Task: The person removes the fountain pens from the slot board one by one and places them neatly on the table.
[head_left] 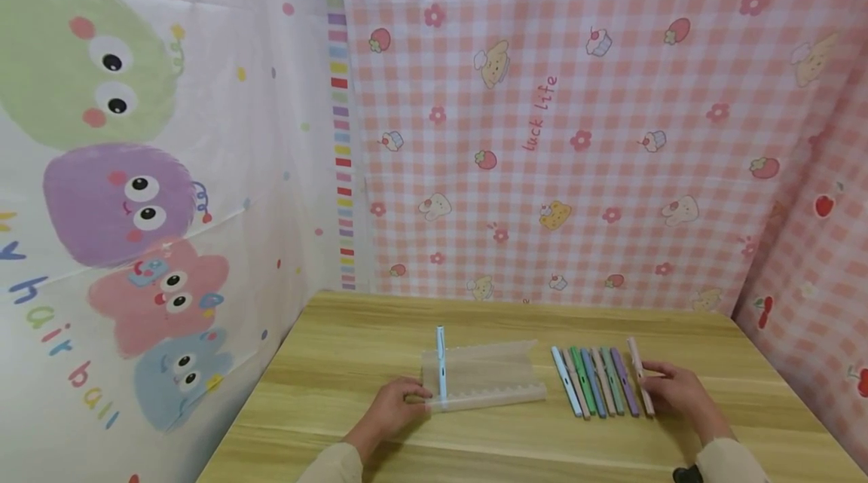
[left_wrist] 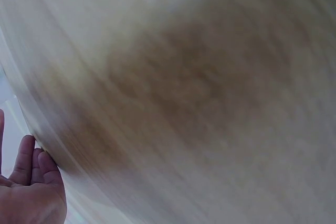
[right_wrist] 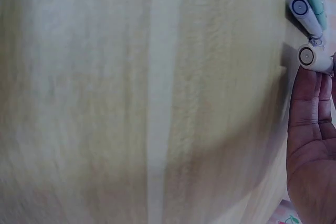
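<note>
A translucent plastic pen case [head_left: 484, 370] lies unfolded on the table, with a row of notches along its front strip. One light blue pen [head_left: 441, 362] stands in its left end, the tip sticking out past the back edge. My left hand [head_left: 396, 409] grips the case's front left corner; in the left wrist view the fingers [left_wrist: 50, 169] are partly curled at the frame's edge. With the right hand [head_left: 678, 392] I pinch a pale pink pen [head_left: 637, 374] at the right end of a row of pens. The right wrist view shows its round end [right_wrist: 310, 56] at the fingertips.
Several pens [head_left: 597, 381] in blue, pink, green and purple lie side by side between the case and my right hand. A small black object [head_left: 687, 475] is by the right sleeve. Printed cloths hang behind and beside the wooden table [head_left: 325, 362].
</note>
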`<state>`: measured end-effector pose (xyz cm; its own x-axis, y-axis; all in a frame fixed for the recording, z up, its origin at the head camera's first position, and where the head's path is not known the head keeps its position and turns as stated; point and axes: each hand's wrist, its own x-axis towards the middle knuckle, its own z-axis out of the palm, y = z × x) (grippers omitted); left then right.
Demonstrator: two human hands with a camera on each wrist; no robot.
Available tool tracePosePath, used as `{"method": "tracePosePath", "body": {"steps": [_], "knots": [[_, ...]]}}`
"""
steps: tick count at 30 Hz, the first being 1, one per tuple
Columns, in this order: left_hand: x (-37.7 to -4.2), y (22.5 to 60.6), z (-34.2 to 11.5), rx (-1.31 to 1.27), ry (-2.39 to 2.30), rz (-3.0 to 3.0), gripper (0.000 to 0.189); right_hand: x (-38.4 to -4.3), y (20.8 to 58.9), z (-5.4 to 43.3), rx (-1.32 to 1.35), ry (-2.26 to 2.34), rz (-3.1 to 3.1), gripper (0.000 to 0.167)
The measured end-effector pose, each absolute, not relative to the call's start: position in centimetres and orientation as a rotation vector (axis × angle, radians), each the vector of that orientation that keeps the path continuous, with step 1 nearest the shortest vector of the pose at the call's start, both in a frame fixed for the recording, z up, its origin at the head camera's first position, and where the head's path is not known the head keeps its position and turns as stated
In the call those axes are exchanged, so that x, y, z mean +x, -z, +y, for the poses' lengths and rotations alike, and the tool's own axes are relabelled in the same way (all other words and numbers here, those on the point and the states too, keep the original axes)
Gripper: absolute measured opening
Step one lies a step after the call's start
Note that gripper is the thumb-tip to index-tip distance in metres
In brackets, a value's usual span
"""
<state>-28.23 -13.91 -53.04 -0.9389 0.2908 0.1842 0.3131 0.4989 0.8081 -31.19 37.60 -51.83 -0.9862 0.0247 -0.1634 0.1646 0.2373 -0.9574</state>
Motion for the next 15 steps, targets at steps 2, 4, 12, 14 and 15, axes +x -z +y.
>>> {"method": "tracePosePath", "body": {"steps": [2,4,12,14,15], "knots": [[-28.24,53.03,-13.92,-0.543,1.464,-2.701,0.015,-31.15,51.97,37.65,0.182,1.859,2.384,0.06],[-28.23,53.01,-13.92,-0.54,1.466,-2.704,0.015,-31.12,52.04,37.67,0.191,1.851,2.394,0.06],[-28.41,53.22,-13.95,-0.54,1.455,-2.707,0.015,-31.16,51.92,37.35,0.241,1.757,2.426,0.057],[-28.42,53.22,-13.95,-0.541,1.452,-2.705,0.015,-31.33,51.95,37.28,0.266,1.739,2.424,0.058],[-28.42,53.2,-13.96,-0.542,1.451,-2.706,0.015,-31.4,51.98,37.28,0.274,1.736,2.42,0.059]]}}
